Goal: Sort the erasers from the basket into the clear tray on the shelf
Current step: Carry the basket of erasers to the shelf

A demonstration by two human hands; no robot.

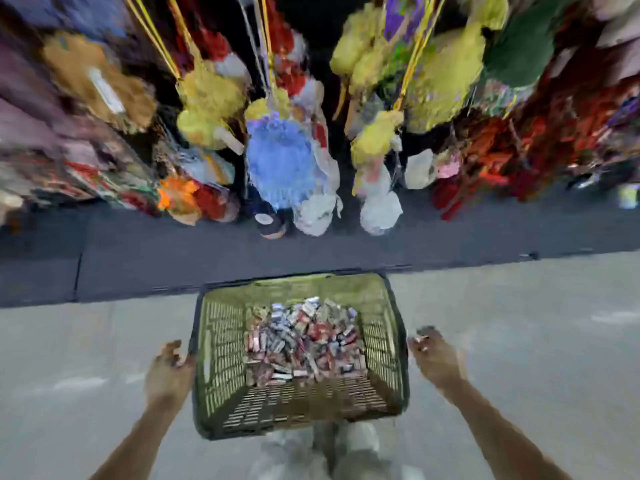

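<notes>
A green slatted basket [221, 344] stands on the pale floor below me, with a heap of several small wrapped erasers [304, 337] in its far half. My left hand [169, 370] is at the basket's left rim with its fingertips against the edge; blur hides whether they grip it. My right hand [437, 362] hovers just outside the right rim, fingers loosely curled, a little apart from the plastic. No clear tray shows in this view.
Ahead, past a dark grey strip of flooring [138, 258], hang bunches of bright fluffy goods [280, 161] in yellow, blue, red and white from a display. My legs [332, 455] are right behind the basket. The whole view is motion-blurred.
</notes>
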